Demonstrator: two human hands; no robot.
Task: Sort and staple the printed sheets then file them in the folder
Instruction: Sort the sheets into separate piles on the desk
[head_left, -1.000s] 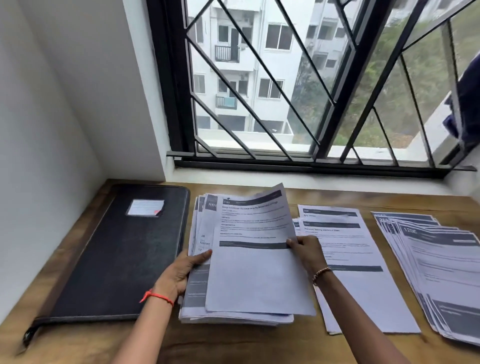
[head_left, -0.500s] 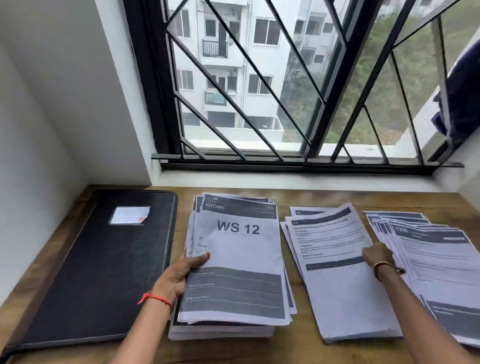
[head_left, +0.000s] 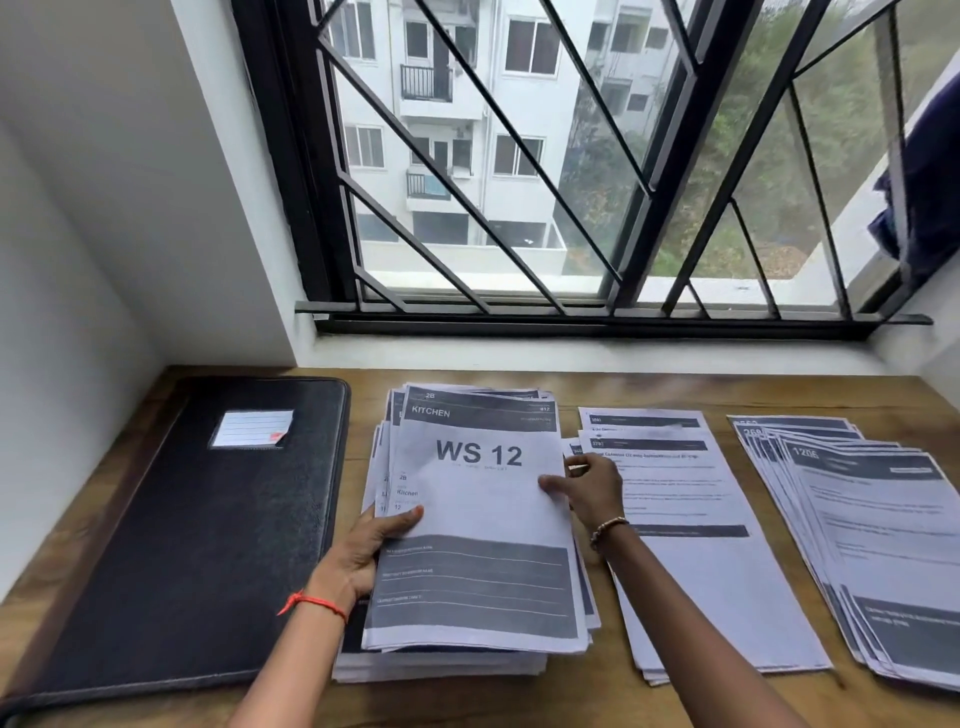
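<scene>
Right hand (head_left: 592, 491) back, seemingly pinching WS 12 sheet (head_left: 483, 517).

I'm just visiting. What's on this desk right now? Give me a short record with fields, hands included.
table: wooden, below a barred window
folder: black, closed, far left
stack: thick, beside the folder
top sheet: reads "WS 12", lies on the stack
middle pile: thin, right of the stack
right pile: fanned sheets, far right
left hand: grips the stack's left edge, thumb on top
right hand: pinches the top sheet's right edge
</scene>
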